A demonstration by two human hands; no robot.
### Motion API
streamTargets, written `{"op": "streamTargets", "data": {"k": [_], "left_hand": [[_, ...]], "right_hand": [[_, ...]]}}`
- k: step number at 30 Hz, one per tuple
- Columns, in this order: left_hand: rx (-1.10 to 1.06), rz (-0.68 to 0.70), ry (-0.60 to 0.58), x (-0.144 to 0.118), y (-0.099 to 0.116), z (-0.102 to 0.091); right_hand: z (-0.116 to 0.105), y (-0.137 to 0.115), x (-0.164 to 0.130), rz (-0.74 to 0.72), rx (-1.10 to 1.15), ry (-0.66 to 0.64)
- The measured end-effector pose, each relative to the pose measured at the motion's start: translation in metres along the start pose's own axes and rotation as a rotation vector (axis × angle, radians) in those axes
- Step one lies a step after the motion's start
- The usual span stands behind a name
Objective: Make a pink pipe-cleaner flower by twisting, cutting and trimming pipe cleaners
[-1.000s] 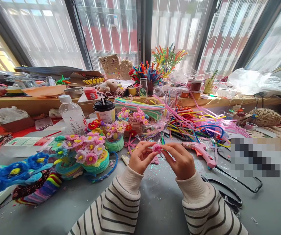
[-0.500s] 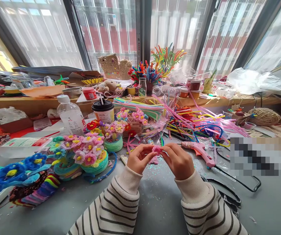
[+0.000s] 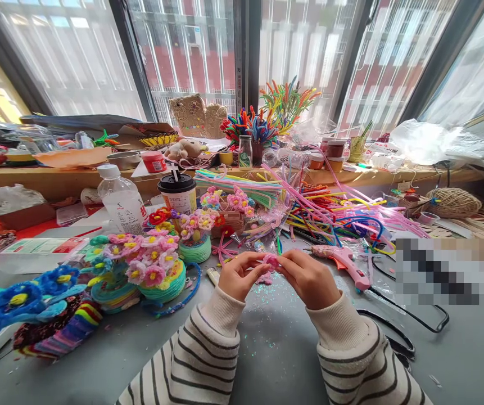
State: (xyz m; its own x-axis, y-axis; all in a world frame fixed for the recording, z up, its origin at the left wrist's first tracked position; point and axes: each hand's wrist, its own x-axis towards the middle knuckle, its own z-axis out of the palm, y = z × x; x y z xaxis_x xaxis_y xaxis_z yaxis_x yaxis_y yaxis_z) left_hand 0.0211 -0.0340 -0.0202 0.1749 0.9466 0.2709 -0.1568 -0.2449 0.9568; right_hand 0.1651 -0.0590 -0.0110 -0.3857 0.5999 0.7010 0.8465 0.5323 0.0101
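Note:
Between my two hands, above the grey table, is a small fuzzy pink pipe-cleaner piece (image 3: 271,261), curled up. My left hand (image 3: 238,277) pinches it from the left with thumb and fingertips. From the right, my right hand (image 3: 309,279) grips it with closed fingers. Another pink fuzzy piece (image 3: 264,278) lies just beyond and below, partly hidden by the fingers. A pink glue gun (image 3: 343,263) rests to the right of my right hand. Left of my left hand stands a pot of pink pipe-cleaner flowers (image 3: 154,260).
Pipe cleaners (image 3: 334,208) lie heaped behind my hands. A plastic bottle (image 3: 120,197) and a lidded cup (image 3: 178,194) stand back left. Blue flowers (image 3: 18,298) in a striped pot are at far left. Black-handled scissors (image 3: 404,337) lie near my right sleeve. Glitter is scattered on the table (image 3: 275,343).
My right hand has shifted slightly to the right and down, its wrist turning a little. The pink piece stays between both hands and shows a bit more.

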Motion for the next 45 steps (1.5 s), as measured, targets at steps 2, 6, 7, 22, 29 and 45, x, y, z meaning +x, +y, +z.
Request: {"op": "streamTargets", "data": {"k": [2, 6, 7, 22, 29, 45], "left_hand": [[-0.015, -0.016, 0.004, 0.0, 0.001, 0.0], [-0.108, -0.083, 0.006, 0.0, 0.003, 0.001], [-0.128, -0.105, 0.005, 0.0, 0.004, 0.001], [-0.182, -0.199, 0.009, -0.002, 0.011, 0.002], [-0.232, -0.215, 0.012, -0.002, 0.013, 0.003], [-0.069, -0.078, -0.078, -0.001, 0.016, -0.001]], "right_hand": [[0.0, -0.001, -0.001, -0.004, -0.019, 0.008], [0.0, -0.001, -0.002, -0.012, -0.024, 0.02], [0.0, -0.001, -0.002, -0.016, -0.017, 0.022], [-0.004, 0.0, -0.002, -0.04, 0.051, 0.014], [-0.005, -0.002, -0.002, -0.027, 0.052, -0.007], [-0.008, -0.007, 0.002, 0.28, 0.426, 0.058]]}}
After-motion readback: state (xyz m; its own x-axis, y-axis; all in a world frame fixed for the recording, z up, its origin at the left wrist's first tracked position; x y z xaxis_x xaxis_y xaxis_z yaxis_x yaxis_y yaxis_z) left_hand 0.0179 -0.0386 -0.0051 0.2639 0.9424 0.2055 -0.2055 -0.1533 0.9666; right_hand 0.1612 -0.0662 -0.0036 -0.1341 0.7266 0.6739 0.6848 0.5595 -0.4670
